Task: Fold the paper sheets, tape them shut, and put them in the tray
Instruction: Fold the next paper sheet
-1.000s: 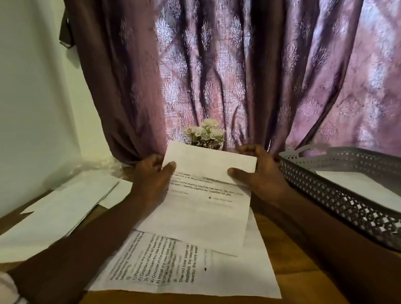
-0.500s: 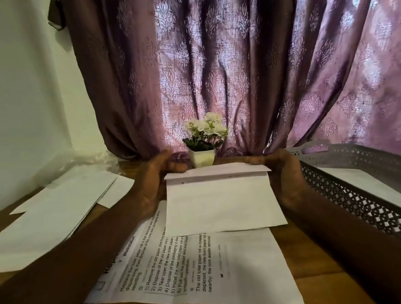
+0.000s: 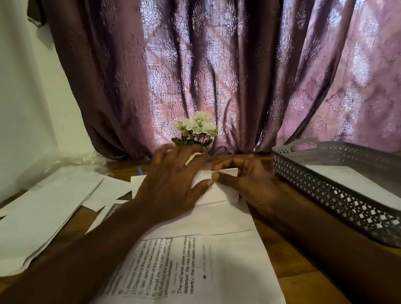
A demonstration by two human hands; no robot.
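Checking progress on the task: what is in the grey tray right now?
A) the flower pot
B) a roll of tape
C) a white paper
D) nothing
C: a white paper lies flat on the floor of the grey tray.

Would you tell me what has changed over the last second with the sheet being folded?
The sheet's far edge was brought over toward the person, and the folded sheet now lies flat. The left hand and right hand left its edges and moved inward, pressing on it, thumbs meeting. The printed sheet beneath, the tray and the flowers stayed put.
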